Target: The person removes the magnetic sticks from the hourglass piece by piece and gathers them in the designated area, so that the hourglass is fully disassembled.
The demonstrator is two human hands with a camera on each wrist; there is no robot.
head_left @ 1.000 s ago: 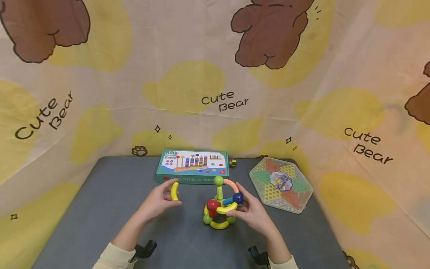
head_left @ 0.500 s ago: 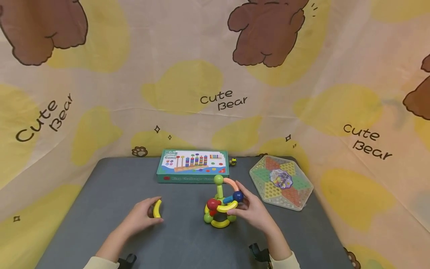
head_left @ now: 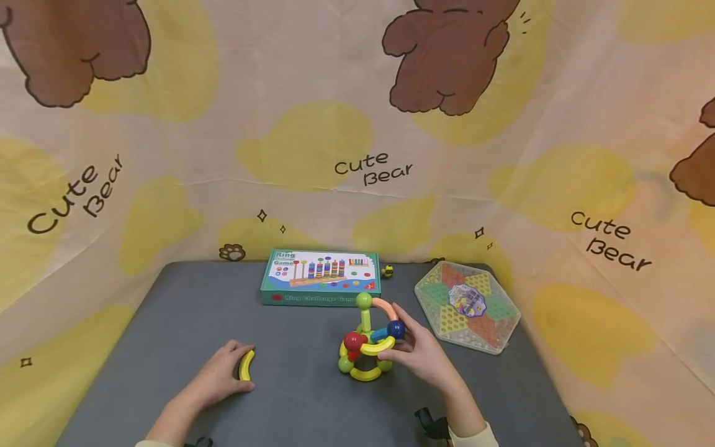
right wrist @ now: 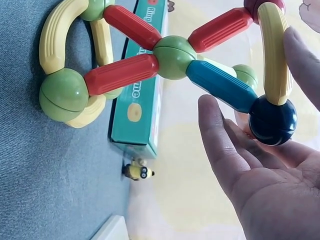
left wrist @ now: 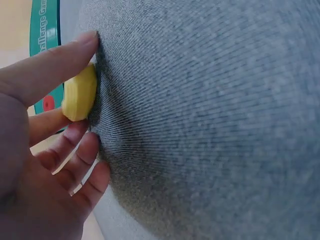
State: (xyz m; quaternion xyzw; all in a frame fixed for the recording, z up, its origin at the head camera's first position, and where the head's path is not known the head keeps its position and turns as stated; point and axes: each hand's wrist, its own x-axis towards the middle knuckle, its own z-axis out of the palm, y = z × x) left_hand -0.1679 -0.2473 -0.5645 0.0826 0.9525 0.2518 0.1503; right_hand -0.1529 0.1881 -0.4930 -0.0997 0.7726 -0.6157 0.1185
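Note:
Low at the table on the left, my left hand (head_left: 215, 379) holds a yellow curved stick (head_left: 246, 365) between thumb and fingers. In the left wrist view the fingertips touch the grey cloth, and the stick (left wrist: 80, 95) lies close to it. My right hand (head_left: 427, 357) grips the side of a ball-and-stick toy structure (head_left: 365, 320) standing upright on the table. Its thumb presses a yellow curved stick (right wrist: 275, 55), and its fingers reach behind the dark blue ball (right wrist: 272, 120). A blue stick (right wrist: 222, 86) joins that ball to a green central ball (right wrist: 174, 57).
Behind the structure lies a green Ring Challenge Game box (head_left: 321, 273), with a small yellow-and-black figure (head_left: 388, 270) beside it. A hexagonal board-game case (head_left: 468, 307) lies at the back right of the grey table (head_left: 301, 397). A bear-print cloth (head_left: 313, 143) hangs behind.
My left hand has moved left and towards the table's front, down to the surface, carrying the yellow curved stick. My right hand and the structure have stayed nearly still.

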